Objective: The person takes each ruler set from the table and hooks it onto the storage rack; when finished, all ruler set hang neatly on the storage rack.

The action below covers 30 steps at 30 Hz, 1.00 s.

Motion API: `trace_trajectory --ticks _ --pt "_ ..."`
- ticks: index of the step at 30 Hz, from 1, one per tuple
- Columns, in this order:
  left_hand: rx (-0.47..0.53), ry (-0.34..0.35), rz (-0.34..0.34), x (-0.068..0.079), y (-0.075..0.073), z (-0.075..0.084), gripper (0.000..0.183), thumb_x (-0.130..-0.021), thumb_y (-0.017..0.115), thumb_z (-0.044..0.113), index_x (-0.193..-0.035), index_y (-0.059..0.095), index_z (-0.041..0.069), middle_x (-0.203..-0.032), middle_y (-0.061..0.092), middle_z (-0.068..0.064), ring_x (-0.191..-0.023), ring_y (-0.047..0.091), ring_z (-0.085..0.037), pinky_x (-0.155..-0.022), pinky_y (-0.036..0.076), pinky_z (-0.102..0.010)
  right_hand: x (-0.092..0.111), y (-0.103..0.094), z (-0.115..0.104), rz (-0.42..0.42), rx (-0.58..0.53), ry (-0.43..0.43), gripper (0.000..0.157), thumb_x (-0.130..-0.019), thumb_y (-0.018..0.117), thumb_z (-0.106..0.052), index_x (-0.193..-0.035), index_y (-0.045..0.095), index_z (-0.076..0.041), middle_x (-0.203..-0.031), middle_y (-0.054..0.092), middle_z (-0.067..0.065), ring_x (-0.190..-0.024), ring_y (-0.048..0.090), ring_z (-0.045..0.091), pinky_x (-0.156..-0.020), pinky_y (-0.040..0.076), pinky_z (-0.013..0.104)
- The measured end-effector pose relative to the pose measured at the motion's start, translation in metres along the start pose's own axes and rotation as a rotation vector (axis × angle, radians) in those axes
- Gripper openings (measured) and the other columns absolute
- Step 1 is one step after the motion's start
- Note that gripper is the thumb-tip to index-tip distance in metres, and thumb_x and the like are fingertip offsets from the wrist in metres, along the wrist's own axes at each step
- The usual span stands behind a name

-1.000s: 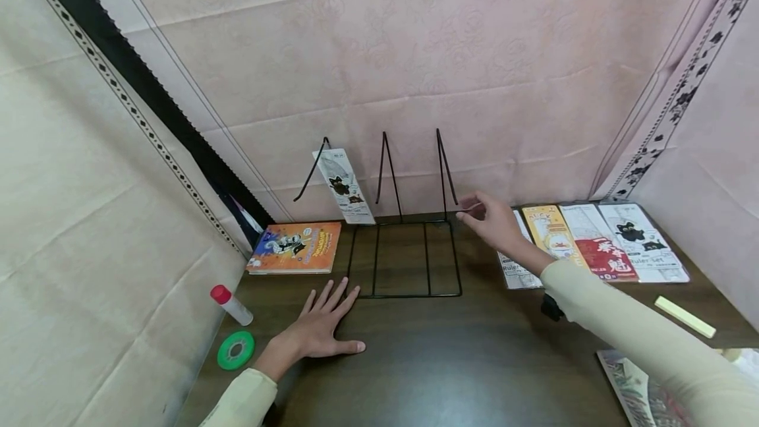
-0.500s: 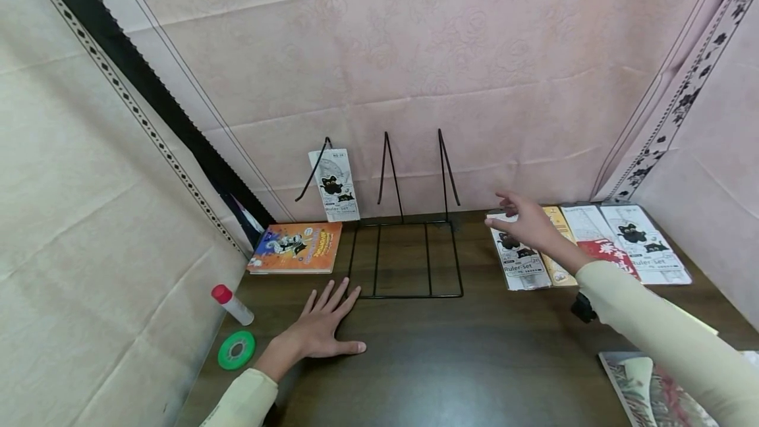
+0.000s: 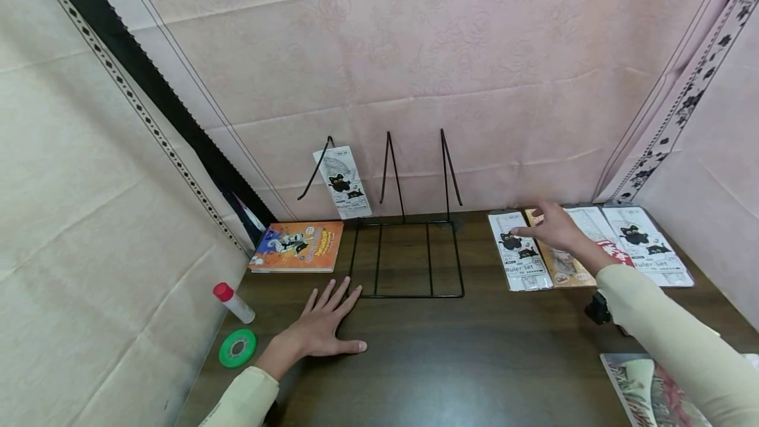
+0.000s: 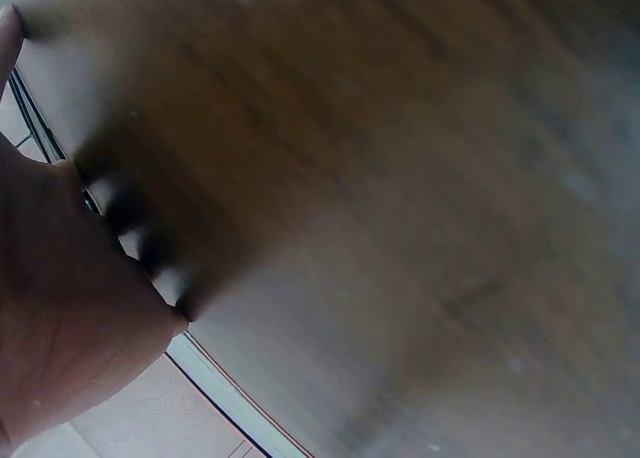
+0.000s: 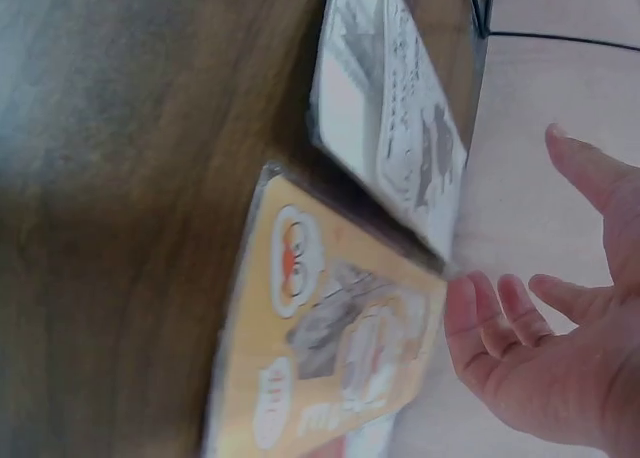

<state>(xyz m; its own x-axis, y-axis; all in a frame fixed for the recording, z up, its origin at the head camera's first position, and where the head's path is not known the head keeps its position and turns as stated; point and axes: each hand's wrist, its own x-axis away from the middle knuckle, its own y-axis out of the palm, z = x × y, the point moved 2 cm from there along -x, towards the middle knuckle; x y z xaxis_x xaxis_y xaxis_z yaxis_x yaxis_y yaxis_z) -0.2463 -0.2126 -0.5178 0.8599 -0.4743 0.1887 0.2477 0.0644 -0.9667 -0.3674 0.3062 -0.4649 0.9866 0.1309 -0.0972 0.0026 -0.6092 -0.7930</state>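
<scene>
My left hand (image 3: 320, 331) rests flat on the wooden table with fingers spread, fingertips at the front left corner of a black wire display rack (image 3: 409, 296). A white ruler set packet (image 3: 344, 183) with black cat pictures hangs from the rack's left hook. My right hand (image 3: 554, 226) is over a yellow packet (image 3: 569, 272), its thumb stretched toward a white ruler set packet (image 3: 520, 252) lying to the left. In the right wrist view nothing is between the loosely bent fingers (image 5: 515, 318), close to the yellow packet's far edge. The left wrist view is blurred.
An orange book (image 3: 299, 248) lies left of the rack. Nearer stand a red-capped glue stick (image 3: 234, 303) and a green tape roll (image 3: 237, 348). More packets (image 3: 646, 242) lie at the right, and a printed bag (image 3: 646, 387) sits at the lower right. Cloth walls enclose the table.
My right hand has moved right, from beside the rack's right hook to over the yellow packet. The hanging packet swings on its hook. My left hand stays put.
</scene>
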Motion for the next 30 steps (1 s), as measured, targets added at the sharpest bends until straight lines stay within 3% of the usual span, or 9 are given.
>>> trace_trajectory --ticks 8,17,24,30 --pt "-0.001 -0.003 -0.009 0.0 -0.001 0.0 0.108 -0.071 0.042 0.09 -0.155 0.002 0.035 -0.165 -0.004 -0.001 -0.152 -0.002 -0.035 -0.115 0.005 -0.066 0.005 0.006 0.013 -0.111 -0.028 0.113 0.105 -0.08 0.076 -0.043 -0.154 0.013 -0.003 -0.142 0.039 0.033 -0.12 0.048 0.05 -0.088 0.049 0.054" --pt "0.004 -0.001 -0.006 -0.001 0.001 0.0 0.107 -0.071 0.043 0.089 -0.155 0.002 0.036 -0.165 -0.004 -0.001 -0.151 -0.002 -0.035 -0.115 0.005 -0.067 0.003 0.015 0.022 -0.1 0.006 0.084 0.105 -0.074 0.083 -0.033 -0.149 0.021 0.004 -0.13 0.049 0.038 -0.117 0.05 0.051 -0.095 0.045 0.056" --pt "0.011 0.007 -0.01 0.001 0.004 -0.001 0.107 -0.073 0.043 0.088 -0.155 0.002 0.034 -0.165 -0.006 -0.001 -0.151 -0.003 -0.035 -0.114 0.005 -0.068 0.002 0.022 0.015 -0.12 0.069 0.126 0.106 -0.07 0.086 -0.035 -0.147 0.025 0.004 -0.124 0.052 0.033 -0.108 0.052 0.043 -0.091 0.044 0.057" --pt "0.002 0.011 0.005 0.0 0.004 -0.003 0.107 -0.072 0.043 0.089 -0.155 0.003 0.034 -0.165 -0.005 -0.002 -0.151 -0.002 -0.035 -0.114 0.005 -0.068 0.001 0.025 0.007 -0.135 0.08 0.136 0.098 -0.072 0.084 -0.03 -0.145 0.03 0.004 -0.123 0.054 0.032 -0.108 0.053 0.041 -0.093 0.042 0.057"
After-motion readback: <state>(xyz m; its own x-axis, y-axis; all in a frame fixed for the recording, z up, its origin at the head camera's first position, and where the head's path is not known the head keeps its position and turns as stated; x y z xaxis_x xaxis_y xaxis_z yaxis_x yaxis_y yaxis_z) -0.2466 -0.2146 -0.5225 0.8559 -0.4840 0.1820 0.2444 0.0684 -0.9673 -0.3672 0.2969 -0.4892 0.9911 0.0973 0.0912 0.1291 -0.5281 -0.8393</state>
